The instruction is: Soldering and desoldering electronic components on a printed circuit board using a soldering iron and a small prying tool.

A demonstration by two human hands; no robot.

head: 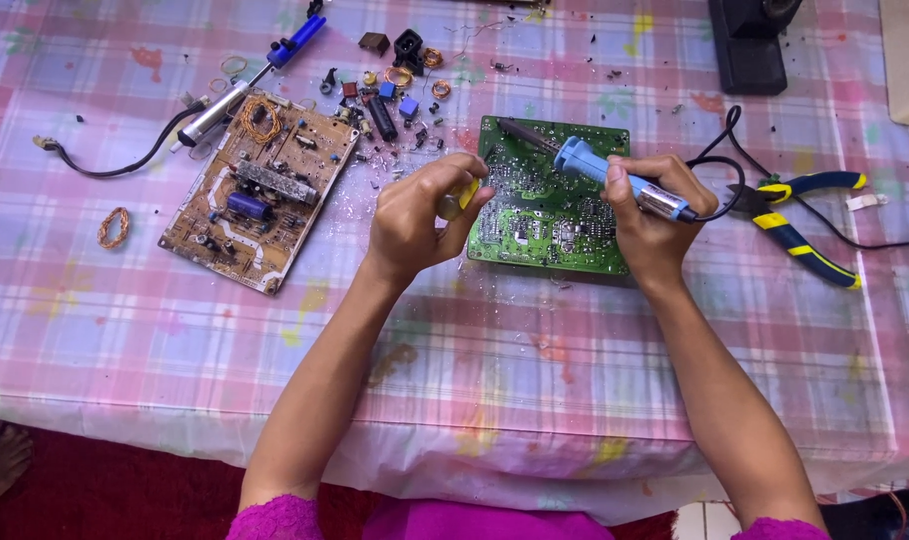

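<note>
The fingers of the right hand [653, 215] are curled tight around the blue handle of a soldering iron [615, 178], whose dark tip slants up and to the left over the green circuit board [555, 200]. A black cord [720, 165] loops out from the back of the handle. The left hand [420, 215] has its fingers closed on a small yellow tool [460, 197], only part of which shows between thumb and forefinger; what kind of tool it is I cannot tell. That hand sits at the left edge of the green board, which lies flat on the tabletop [125, 320] under a pink checked cloth, right between the two hands.

Just to the right of the right hand lie pliers [800, 215] with blue and yellow grips. To the left, well apart from the hands, lies a brown circuit board [260, 190] with a blue cylinder and copper coils on it. Above it rests a metal suction pump [250, 85] with a blue end. Loose small parts [395, 85] are scattered between the two boards, and a coil of copper wire [114, 227] lies alone far left.
</note>
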